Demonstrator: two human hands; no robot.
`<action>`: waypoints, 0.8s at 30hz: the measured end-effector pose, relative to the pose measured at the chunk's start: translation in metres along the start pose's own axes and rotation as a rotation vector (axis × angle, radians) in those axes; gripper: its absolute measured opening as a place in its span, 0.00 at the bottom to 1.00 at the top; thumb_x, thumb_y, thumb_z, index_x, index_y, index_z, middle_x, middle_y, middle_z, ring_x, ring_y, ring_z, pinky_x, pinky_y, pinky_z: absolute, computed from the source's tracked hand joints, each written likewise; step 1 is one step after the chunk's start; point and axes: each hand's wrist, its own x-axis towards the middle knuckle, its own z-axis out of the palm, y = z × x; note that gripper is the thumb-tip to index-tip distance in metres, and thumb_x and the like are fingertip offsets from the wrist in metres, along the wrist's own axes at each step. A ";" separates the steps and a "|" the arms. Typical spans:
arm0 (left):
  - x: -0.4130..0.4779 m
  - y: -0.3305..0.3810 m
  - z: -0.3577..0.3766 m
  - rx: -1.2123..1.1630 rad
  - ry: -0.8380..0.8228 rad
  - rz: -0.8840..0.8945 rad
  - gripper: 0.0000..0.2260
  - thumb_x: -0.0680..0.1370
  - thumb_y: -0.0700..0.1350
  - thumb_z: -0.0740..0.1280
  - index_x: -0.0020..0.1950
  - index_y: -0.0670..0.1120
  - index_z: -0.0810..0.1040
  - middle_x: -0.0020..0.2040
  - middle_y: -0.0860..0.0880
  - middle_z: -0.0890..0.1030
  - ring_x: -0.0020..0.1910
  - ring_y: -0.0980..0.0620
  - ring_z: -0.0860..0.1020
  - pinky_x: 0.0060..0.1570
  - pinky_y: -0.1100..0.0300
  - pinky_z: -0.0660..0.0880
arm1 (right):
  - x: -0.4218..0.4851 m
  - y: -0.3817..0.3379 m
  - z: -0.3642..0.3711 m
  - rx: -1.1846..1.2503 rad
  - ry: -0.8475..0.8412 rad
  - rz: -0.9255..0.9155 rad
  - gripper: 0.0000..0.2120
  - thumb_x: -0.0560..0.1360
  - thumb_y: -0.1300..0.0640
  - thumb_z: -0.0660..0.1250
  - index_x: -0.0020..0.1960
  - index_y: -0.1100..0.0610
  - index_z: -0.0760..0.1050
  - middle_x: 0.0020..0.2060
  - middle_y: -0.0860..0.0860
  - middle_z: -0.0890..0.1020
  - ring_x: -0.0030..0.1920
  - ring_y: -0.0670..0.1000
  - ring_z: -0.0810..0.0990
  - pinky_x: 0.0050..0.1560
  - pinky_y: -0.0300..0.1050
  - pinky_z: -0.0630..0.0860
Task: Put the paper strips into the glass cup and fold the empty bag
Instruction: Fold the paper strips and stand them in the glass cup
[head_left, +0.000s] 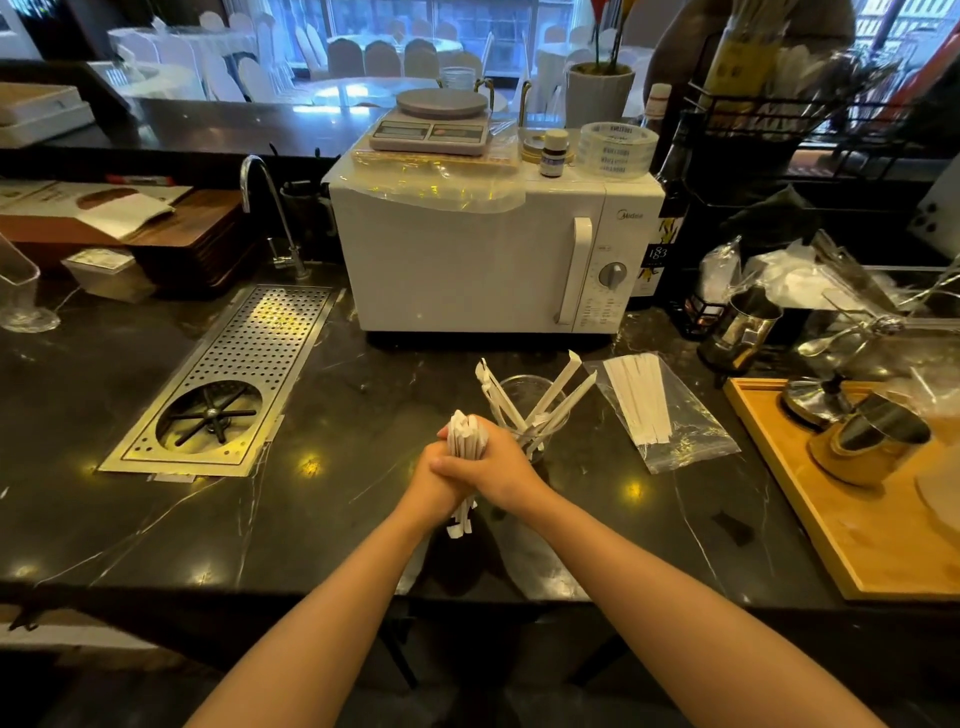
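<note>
Gripping paper strips (466, 441) upright w/ both hands (470, 470), beside glass cup (524, 415)

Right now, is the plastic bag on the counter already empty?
No, the plastic bag to the right of the glass cup still holds several white paper strips lying flat inside it.

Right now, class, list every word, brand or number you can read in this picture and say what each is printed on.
"Midea": on the white microwave, top right of its front.
"183": on the label of the dark bottle right of the microwave.
Tape rolls on the microwave: printed text, too blurred to read.
Kitchen scale display and microwave dial markings: too small to read.
Small bottle label: unreadable.
</note>
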 end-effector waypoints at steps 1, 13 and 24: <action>0.001 -0.002 -0.001 0.002 -0.002 -0.013 0.11 0.76 0.30 0.60 0.57 0.30 0.74 0.44 0.42 0.76 0.47 0.48 0.76 0.39 0.67 0.75 | 0.001 0.001 0.000 0.009 -0.002 0.003 0.16 0.70 0.63 0.71 0.55 0.68 0.74 0.43 0.54 0.76 0.46 0.49 0.74 0.43 0.33 0.71; 0.002 -0.012 -0.004 0.145 -0.058 0.152 0.16 0.76 0.29 0.58 0.64 0.28 0.66 0.49 0.45 0.75 0.54 0.51 0.76 0.44 0.76 0.75 | 0.000 0.000 0.006 0.038 -0.011 0.055 0.10 0.78 0.59 0.61 0.54 0.63 0.76 0.41 0.51 0.76 0.46 0.49 0.75 0.44 0.37 0.71; 0.005 0.063 -0.043 0.196 -0.227 0.278 0.13 0.72 0.32 0.66 0.56 0.40 0.75 0.41 0.53 0.78 0.42 0.59 0.79 0.40 0.68 0.77 | 0.004 -0.063 -0.023 0.131 0.067 -0.073 0.16 0.79 0.54 0.57 0.61 0.63 0.73 0.45 0.49 0.77 0.45 0.44 0.77 0.53 0.45 0.75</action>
